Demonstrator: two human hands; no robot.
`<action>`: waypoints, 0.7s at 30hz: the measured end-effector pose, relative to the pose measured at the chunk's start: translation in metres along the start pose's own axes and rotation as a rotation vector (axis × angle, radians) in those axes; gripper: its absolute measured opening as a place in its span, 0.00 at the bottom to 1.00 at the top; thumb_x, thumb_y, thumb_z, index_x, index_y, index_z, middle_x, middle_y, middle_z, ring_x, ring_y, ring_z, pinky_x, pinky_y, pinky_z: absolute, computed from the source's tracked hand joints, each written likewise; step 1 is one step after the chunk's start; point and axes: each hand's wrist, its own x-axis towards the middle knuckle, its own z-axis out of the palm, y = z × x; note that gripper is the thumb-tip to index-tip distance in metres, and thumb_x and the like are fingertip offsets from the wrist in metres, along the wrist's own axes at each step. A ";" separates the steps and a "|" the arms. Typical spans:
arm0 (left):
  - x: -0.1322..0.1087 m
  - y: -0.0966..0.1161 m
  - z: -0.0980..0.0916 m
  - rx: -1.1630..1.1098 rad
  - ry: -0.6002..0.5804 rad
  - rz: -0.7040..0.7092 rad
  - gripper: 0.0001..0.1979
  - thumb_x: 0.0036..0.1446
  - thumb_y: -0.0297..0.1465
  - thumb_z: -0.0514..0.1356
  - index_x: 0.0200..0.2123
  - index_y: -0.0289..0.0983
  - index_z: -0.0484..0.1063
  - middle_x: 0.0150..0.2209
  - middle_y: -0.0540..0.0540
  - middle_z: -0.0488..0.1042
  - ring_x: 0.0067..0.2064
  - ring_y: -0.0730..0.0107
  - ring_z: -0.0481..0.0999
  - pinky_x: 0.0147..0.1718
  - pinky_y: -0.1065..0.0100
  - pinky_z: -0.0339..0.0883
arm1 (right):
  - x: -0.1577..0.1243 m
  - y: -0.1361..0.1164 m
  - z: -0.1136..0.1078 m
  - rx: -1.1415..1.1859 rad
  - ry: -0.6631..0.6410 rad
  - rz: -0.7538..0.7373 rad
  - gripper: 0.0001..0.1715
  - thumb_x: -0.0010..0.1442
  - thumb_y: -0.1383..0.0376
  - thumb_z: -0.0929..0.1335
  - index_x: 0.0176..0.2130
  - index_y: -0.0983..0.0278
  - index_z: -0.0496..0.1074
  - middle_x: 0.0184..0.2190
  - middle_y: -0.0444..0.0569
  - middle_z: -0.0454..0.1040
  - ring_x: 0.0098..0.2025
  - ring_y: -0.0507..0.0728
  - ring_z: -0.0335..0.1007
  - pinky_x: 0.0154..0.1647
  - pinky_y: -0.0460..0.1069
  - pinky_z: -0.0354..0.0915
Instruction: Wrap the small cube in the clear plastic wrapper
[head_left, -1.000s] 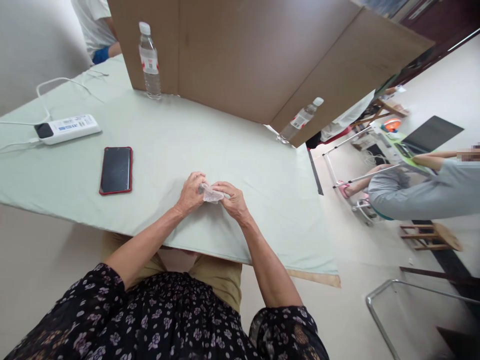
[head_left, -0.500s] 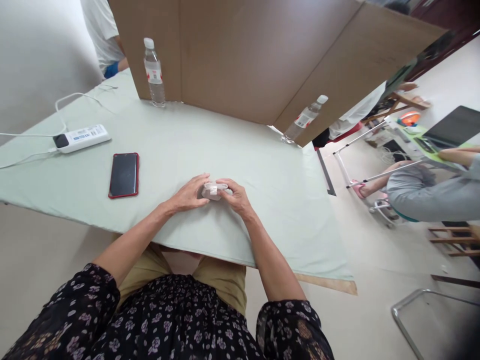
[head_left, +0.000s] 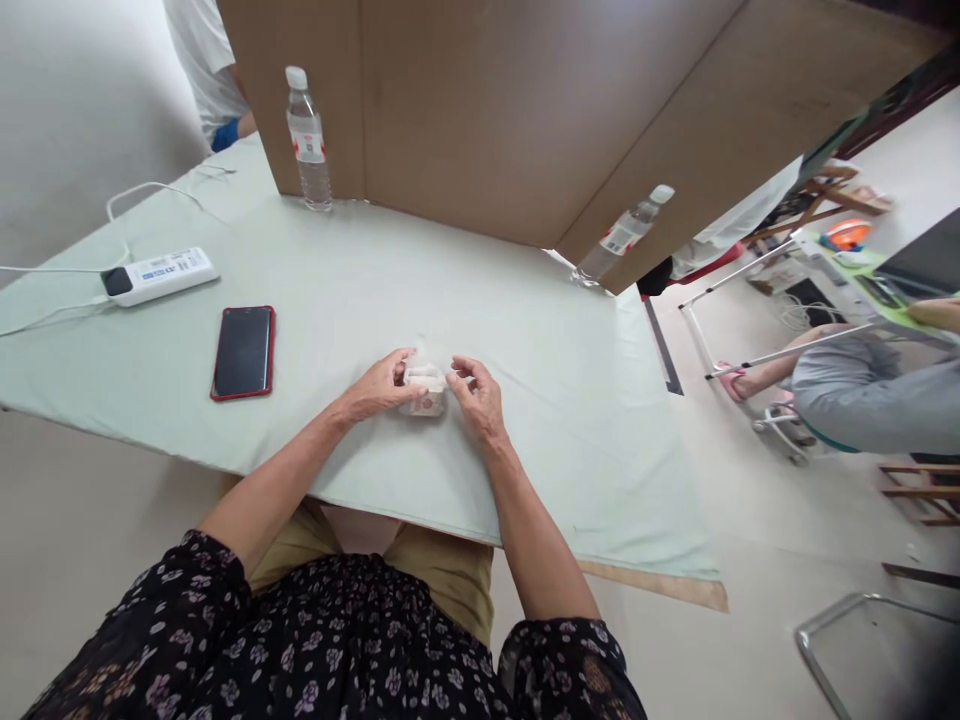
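Note:
A small whitish box point(head_left: 425, 397) with a faint printed mark on its near side sits on the table in front of me. Something pale and translucent, perhaps a raised lid, shows at its top and back. My left hand point(head_left: 380, 387) grips the box from the left, thumb along the near side and fingers behind. To the right of the box is my right hand point(head_left: 478, 398), its fingers curved and apart; the thumb tip comes close to the box edge, and I cannot tell whether they touch.
A red-cased phone point(head_left: 244, 353) and a white power strip point(head_left: 161, 277) with cables lie on the left. Two water bottles point(head_left: 309, 150) stand before a tall cardboard panel point(head_left: 480, 120), the right one tilted in view. A seated person point(head_left: 870, 390) is beyond the table's right side.
My right hand has come off the box and moved slightly right, its fingers spreading. The box now shows a pale, open-looking top. My left hand stays on it. The view has shifted a little.

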 end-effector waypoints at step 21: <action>0.005 -0.005 -0.008 -0.072 -0.091 -0.002 0.53 0.47 0.40 0.70 0.71 0.32 0.49 0.53 0.34 0.76 0.49 0.55 0.79 0.47 0.60 0.72 | -0.008 0.006 0.006 -0.028 -0.235 -0.116 0.35 0.54 0.44 0.73 0.54 0.59 0.71 0.64 0.56 0.65 0.67 0.67 0.59 0.68 0.64 0.55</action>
